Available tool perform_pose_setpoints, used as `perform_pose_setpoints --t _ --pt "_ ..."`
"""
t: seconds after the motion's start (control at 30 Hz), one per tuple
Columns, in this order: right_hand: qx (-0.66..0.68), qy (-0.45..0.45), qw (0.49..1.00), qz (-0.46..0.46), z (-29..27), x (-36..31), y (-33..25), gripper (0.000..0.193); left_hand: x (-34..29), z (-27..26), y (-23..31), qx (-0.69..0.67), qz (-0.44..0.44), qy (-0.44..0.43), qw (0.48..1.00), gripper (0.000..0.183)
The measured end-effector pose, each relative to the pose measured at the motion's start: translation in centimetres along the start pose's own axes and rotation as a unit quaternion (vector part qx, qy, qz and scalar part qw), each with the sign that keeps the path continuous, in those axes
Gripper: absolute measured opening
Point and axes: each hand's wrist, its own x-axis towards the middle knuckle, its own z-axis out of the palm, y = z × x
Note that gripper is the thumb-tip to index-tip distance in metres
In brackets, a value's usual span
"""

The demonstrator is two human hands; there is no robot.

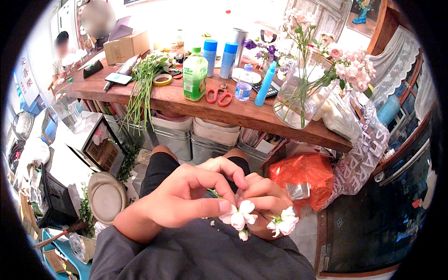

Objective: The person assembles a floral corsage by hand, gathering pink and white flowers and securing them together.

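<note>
Above my lap, both hands are close together around a sprig of small white flowers (240,216). My left hand (184,193) has its thumb and fingertips closed on the blooms, and a short green stem shows beside its fingers. My right hand (267,198) is closed with curled fingers, gripping the sprig; the exact hold is hidden behind the fingers. More pale blooms (283,224) stick out below the right hand's knuckles. One small bud hangs under the left cluster.
The wooden table (186,100) ahead holds red-handled scissors (219,96), a green jug (195,74), blue-capped spray cans, a bundle of green stems (144,86) and a glass vase (295,105) of pink flowers. Below stand metal bins (172,140) and an orange plastic bag (303,175).
</note>
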Motion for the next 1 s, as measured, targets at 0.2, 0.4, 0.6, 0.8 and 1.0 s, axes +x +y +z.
perform_pose_setpoints --t 0.2,0.4,0.6,0.8,1.0 --pt "-0.020 0.006 1.000 0.022 0.1 0.0 -0.4 0.010 0.2 0.2 -0.3 0.058 0.084 -0.005 0.995 0.027" --pt "-0.046 -0.027 0.998 0.027 -0.1 0.5 -0.8 0.010 0.2 -0.2 -0.9 0.129 0.102 -0.001 0.986 0.031" --pt "-0.050 -0.037 0.998 0.029 -0.1 0.8 -1.0 0.010 0.0 -0.1 -1.1 0.107 0.096 0.032 0.989 0.021" --pt "-0.049 -0.070 0.995 0.047 -0.6 1.2 -1.3 0.011 0.2 0.1 -1.0 0.112 0.068 0.007 0.991 0.013" --pt "-0.053 -0.081 0.994 0.045 -0.6 0.9 -1.2 0.016 0.2 0.5 -1.3 0.022 0.016 0.010 1.000 0.008"
